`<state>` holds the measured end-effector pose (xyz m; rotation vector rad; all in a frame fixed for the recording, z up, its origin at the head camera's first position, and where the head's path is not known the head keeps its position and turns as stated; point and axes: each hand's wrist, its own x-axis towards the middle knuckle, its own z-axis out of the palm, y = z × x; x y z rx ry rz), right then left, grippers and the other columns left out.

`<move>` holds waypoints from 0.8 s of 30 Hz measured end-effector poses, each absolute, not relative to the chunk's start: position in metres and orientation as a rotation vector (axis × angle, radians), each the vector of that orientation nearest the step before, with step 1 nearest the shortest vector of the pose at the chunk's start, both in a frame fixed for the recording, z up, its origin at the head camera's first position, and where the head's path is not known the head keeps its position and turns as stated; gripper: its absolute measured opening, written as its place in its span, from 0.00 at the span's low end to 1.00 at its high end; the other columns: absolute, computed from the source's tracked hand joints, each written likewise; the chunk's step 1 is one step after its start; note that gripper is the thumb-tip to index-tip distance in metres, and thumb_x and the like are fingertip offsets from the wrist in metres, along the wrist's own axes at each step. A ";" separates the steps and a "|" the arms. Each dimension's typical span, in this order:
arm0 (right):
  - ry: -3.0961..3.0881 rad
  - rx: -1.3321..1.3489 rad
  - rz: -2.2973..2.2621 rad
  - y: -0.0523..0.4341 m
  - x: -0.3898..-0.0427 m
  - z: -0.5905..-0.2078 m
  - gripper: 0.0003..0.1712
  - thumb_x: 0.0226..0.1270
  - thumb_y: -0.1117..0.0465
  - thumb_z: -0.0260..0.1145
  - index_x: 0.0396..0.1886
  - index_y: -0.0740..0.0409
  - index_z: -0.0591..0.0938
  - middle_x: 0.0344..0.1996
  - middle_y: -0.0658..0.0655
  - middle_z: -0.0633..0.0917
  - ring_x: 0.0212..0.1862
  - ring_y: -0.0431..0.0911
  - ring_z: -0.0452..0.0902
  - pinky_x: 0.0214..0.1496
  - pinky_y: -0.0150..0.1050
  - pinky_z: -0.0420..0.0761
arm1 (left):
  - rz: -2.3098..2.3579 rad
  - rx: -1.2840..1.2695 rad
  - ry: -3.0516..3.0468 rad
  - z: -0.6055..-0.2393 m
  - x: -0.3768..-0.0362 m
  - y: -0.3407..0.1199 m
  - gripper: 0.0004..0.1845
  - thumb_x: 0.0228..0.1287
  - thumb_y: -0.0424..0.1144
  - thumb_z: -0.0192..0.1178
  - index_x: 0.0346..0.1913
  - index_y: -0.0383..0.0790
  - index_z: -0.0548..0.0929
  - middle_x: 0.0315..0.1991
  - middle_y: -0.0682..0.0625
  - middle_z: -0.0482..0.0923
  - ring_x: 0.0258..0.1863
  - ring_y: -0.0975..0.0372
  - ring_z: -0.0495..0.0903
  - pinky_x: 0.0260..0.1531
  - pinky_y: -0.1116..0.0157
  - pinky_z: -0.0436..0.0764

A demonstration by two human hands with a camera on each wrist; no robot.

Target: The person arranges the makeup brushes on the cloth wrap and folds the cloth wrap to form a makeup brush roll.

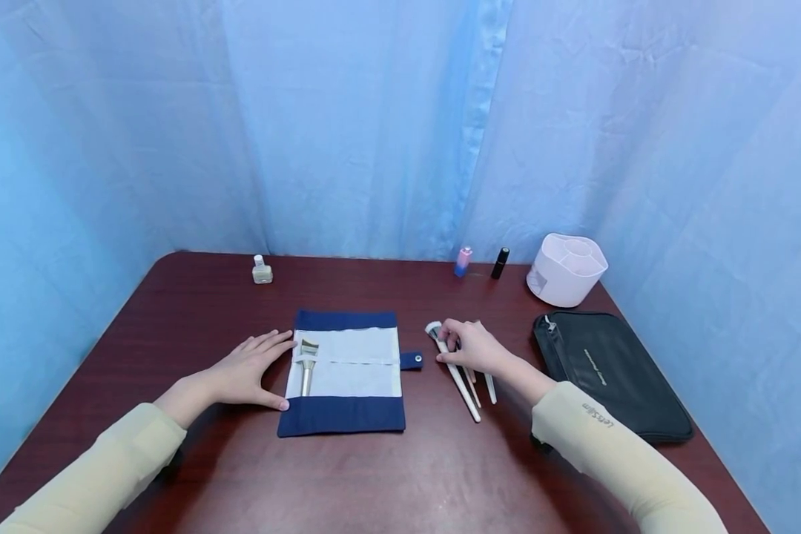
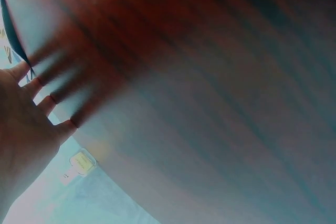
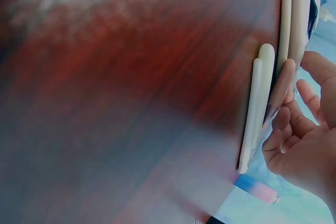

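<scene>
Hands well apart over the dark red-brown table (image 1: 334, 489); dial centred on the brush roll (image 1: 367, 382), 12 at the table's far edge. Left hand (image 1: 250, 369) at 9 o'clock, palm down, fingers spread and straight, fingertips and thumb against the roll's side. Right hand (image 1: 477, 348) near 3 o'clock, finger and thumb pinching the long white brush (image 1: 462, 389), its bristle end toward 11, handle end toward 5. Other slim handles (image 1: 490, 389) lie just beside it, under the hand; right wrist view shows several, close together, heads hidden.

Brush roll: spread flat, navy bands at 12 and 6, white between, snap tab (image 1: 410, 361) sticking out at 3. Inside, along the 9 o'clock side, one flat-topped brush (image 1: 307, 374), bristles toward 12, lower end running to the near navy band.

Surroundings: small clear bottle with white cap (image 1: 262, 274) at 11. Pink-and-blue tube (image 1: 463, 262) and black tube (image 1: 500, 263) upright near 2. Beyond them, white divided organizer (image 1: 561, 285), just past 2. Black zip case (image 1: 621, 378) at 3, by the right sleeve. Blue curtain (image 1: 347, 148) behind.
</scene>
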<state>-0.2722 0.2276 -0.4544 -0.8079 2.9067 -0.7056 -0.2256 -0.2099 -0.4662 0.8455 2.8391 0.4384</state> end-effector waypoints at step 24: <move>2.771 -0.667 -1.113 0.200 -0.262 -0.405 0.17 0.58 0.60 0.68 0.47 0.55 0.78 0.25 0.50 0.82 0.27 0.43 0.74 0.29 0.36 0.76 | 0.447 0.835 2.827 -0.466 -0.228 -0.210 0.59 0.41 0.73 0.63 0.73 0.42 0.57 0.74 0.43 0.50 0.72 0.45 0.47 0.66 0.39 0.48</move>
